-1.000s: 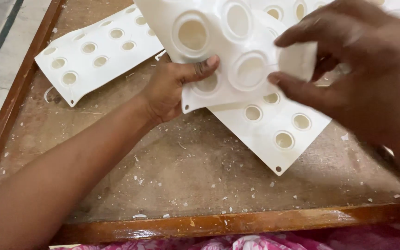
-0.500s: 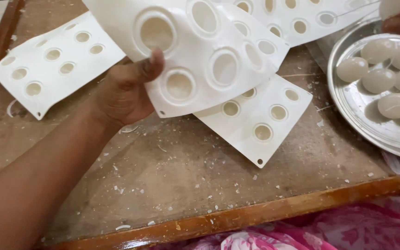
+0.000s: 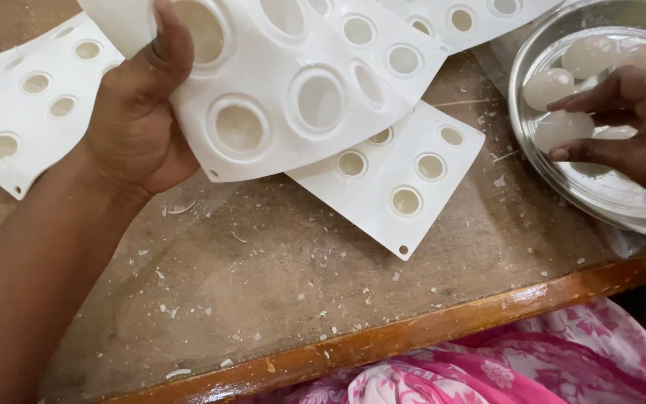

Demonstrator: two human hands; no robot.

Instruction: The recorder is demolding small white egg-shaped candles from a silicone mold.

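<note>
Two hands at work: left hand [image 3: 140,120] pinches a white cavity mould sheet [image 3: 300,82] at its lower-left edge, lifted off the bench [image 3: 278,292]. Sheet bows, so likely light, floppy silicone; best gripped at the rim. Right hand [image 3: 629,127], fingers apart, touches pale domed pieces [image 3: 547,86] in a steel dish [image 3: 532,45]; these probably fragile, slick.

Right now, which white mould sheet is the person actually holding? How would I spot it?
Start at the wooden table. The left hand lifts the held mould above flat sheets. It alone curves upward and has larger round cavities.
</note>
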